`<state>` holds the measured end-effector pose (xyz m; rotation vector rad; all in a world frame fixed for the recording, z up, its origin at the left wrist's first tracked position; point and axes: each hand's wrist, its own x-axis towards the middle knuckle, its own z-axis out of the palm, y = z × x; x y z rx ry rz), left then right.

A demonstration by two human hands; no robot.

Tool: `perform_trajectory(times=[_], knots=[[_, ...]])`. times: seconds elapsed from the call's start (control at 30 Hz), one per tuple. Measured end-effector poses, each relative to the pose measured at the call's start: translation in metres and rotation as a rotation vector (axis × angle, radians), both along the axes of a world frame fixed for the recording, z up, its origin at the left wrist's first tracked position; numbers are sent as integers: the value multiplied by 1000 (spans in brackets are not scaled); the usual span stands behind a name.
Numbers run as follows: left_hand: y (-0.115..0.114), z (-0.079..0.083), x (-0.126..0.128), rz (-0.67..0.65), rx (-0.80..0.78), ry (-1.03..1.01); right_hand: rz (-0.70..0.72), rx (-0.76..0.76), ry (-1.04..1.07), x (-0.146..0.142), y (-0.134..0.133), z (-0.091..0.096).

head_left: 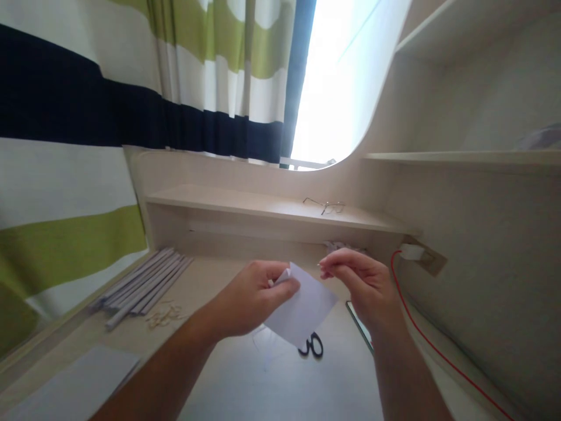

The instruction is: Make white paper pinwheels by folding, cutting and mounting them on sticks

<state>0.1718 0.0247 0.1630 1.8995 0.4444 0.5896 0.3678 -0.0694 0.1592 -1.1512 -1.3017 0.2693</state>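
My left hand [252, 298] pinches the upper corner of a small white sheet of paper [302, 313] and holds it above the desk. The sheet hangs down and to the right from those fingers. My right hand [359, 280] hovers just right of the sheet's top edge, fingers curled and pressed together; whether it touches the paper is unclear. Black-handled scissors [312, 346] lie on the desk directly under the sheet, partly hidden by it.
Several rolled paper tubes [142, 285] lie at the left of the desk, with rubber bands [164, 316] beside them. A paper sheet [74, 386] is near left. Glasses [326, 206] rest on the shelf. A red cable [432, 345] runs from a wall socket. A phone [360, 324] lies right.
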Motion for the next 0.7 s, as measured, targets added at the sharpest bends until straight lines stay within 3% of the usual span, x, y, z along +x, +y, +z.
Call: perform_trajectory(times=[0.13,0.3,0.4,0.53,0.7], knots=[[1,-7,12,2,-14,-26,-48,-106,-115,2,-5,2],[0,-13,12,-28,116,28,15,-201,-230,-7,-1,0],[1,-14,12,-18,154,50,72,-253,-164,-5,6,-6],[6,-15,11,107,226,17,41,-261,-29,-2,10,-14],[8,-14,9,137,250,4,-11,-260,-65,-4,9,-17]])
